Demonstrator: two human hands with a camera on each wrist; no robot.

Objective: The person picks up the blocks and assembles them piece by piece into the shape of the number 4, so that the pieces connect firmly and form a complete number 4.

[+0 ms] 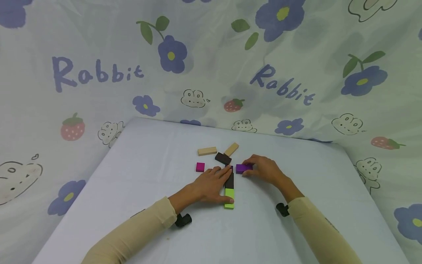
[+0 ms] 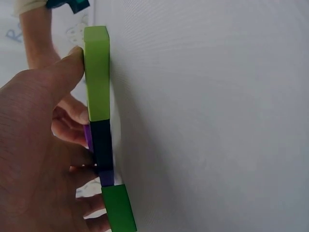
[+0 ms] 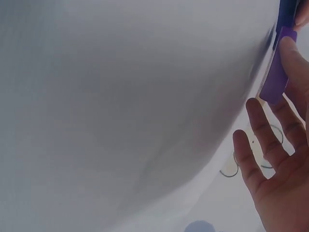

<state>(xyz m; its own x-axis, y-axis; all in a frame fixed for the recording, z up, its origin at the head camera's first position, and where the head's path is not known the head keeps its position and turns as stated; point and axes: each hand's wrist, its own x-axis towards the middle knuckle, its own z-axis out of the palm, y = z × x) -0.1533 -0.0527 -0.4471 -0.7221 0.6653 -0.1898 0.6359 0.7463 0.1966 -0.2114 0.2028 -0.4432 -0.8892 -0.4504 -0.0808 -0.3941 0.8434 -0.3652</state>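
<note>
Rests thumb of left hand (image 1: 211,185) on lime (image 1: 229,197), at near end of row. Extends left fingers beyond, straight and widely spread, past black (image 1: 230,181) to violet (image 2: 106,178); touches row from above, encloses nothing. Holds purple (image 1: 241,168) in narrow grip of right hand (image 1: 267,171): thumb on near side, fingers on far side. Positions purple just right of far part of row, inner end toward violet. Leaves outer right fingers loosely extended, off purple.

Appears to be at placing step: bringing purple crosswise to row, with left hand as brace. For next move, by judgement: keep left pressure light, slide purple squarely toward row, check alignment, then release right grip without nudging violet.

Find pink (image 1: 200,167) left of left fingertips, near but apart. Find dark (image 1: 223,158) just beyond left fingertips, slanted against line of row. Find two wood blocks (image 1: 207,151) (image 1: 231,149) farther out, past dark.

Cannot confirm contact between purple and row: shows slim gap from head, overlap from both wrists. Loses most of violet under left fingers. Reads dark as near-black from head, seemingly as green (image 2: 119,209) from left wrist; treat true colour as uncertain. Crops right palm at edge of right wrist view.
</note>
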